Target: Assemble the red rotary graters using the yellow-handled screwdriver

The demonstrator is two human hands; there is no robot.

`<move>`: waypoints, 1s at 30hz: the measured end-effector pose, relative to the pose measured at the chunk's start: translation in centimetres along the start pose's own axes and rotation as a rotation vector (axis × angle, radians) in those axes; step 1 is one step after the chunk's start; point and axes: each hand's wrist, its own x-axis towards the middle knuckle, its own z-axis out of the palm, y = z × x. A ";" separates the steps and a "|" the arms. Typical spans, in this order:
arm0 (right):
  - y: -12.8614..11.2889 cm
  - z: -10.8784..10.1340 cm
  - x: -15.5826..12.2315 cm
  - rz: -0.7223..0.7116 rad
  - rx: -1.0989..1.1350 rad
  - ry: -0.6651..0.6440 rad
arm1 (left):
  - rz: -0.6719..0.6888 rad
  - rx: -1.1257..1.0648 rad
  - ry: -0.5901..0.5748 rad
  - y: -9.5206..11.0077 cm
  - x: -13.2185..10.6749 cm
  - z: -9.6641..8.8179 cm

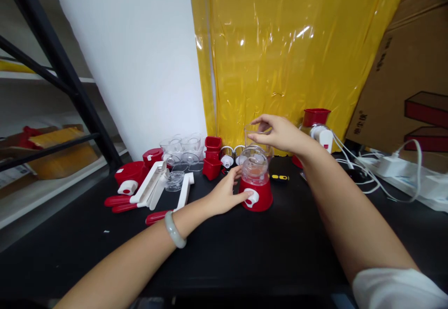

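Observation:
A small appliance with a red base and a clear rounded housing stands on the black table. My left hand grips the red base, thumb by its white knob. My right hand hovers just above the housing, fingers pinched on a clear plastic cup-shaped part held over it.
Left of the base lie white crank handles with red grips, red parts, clear cups and metal drums. A second red and white unit, white cables and a power strip sit right. Yellow sheet and cardboard boxes behind.

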 end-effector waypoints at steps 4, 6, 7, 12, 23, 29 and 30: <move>-1.5 -0.2 -0.6 0.016 -0.290 0.031 | -0.057 -0.042 0.026 0.1 0.0 0.4; -2.2 -0.1 -0.9 0.035 -0.420 0.053 | -0.064 -0.057 0.036 0.1 0.0 0.5; -2.5 0.0 -1.1 0.043 -0.474 0.062 | -0.066 -0.063 0.037 0.1 0.0 0.6; -2.6 -0.3 -1.1 0.029 -0.536 0.039 | -0.083 -0.075 0.036 0.3 0.1 0.6; -0.1 -3.4 -1.2 -0.043 -0.183 -0.169 | -0.099 -0.102 0.028 0.1 0.0 0.4; -2.2 -2.7 -1.6 0.013 -0.498 -0.038 | -0.177 -0.125 0.038 -0.3 0.0 0.4; -2.6 -2.5 -1.8 0.025 -0.556 -0.015 | -0.180 -0.127 0.038 -0.3 0.0 0.4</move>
